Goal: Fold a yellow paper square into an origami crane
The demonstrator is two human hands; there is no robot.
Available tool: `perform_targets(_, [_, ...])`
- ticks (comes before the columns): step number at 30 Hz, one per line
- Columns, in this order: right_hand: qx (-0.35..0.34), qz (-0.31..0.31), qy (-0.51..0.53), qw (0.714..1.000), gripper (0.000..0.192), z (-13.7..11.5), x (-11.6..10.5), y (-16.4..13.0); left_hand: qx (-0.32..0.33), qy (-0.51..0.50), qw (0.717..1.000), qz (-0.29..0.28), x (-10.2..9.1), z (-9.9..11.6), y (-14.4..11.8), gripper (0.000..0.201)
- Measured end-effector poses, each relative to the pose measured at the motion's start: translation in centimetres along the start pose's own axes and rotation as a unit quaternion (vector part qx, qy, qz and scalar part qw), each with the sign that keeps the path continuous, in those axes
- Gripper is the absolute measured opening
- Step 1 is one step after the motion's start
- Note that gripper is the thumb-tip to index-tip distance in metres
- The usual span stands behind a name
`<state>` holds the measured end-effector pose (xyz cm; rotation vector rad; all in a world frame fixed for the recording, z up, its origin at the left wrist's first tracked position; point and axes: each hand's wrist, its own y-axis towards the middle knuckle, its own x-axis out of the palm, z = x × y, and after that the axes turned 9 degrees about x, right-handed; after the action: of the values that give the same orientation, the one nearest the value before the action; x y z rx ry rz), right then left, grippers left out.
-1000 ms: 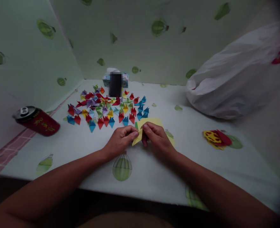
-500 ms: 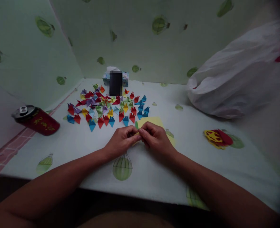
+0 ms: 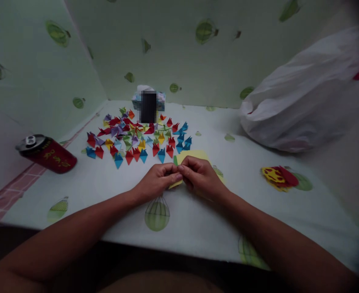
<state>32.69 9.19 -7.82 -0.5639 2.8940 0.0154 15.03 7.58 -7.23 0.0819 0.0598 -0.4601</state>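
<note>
My left hand (image 3: 160, 178) and my right hand (image 3: 201, 175) meet fingertip to fingertip over the middle of the table, both closed in a pinch. Between them is a small piece of yellow paper (image 3: 176, 184); just its lower edge shows under the fingers, and its folds are hidden. Behind and under my right hand lie yellow paper sheets (image 3: 197, 154), with a green strip (image 3: 175, 160) at their left edge. Beyond my hands, many small folded paper pieces (image 3: 135, 153) in red, blue, yellow, green and purple are spread over the table.
A dark drink can (image 3: 53, 155) stands at left. A tissue box (image 3: 161, 101) is at the back, a dark blurred rectangle (image 3: 149, 106) before it. On the right are a white plastic bag (image 3: 289, 106) and yellow and red cut-outs (image 3: 275, 176). The table cover (image 3: 121, 219) has balloon prints.
Slightly more of the yellow paper's edge now shows below my fingers. My hands have barely shifted, and the things around them lie as before.
</note>
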Motion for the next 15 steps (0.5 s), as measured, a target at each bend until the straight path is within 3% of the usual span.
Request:
perform_targets(3, [0.001,0.027,-0.019,0.999,0.033,-0.20,0.05,-0.14,-0.004,0.004,1.000,-0.002,0.05,0.13,0.08,0.028])
perform_targets(9, [0.002,0.001,-0.045,0.999,0.039,-0.37,-0.07,-0.02,0.009,0.018,1.000,0.020,0.13,0.46,0.08,0.027])
perform_targets(15, [-0.037,0.085,-0.095,0.991,0.038,-0.21,0.20,-0.35,-0.014,-0.006,1.000,0.015,-0.13,0.31,0.31,0.025])
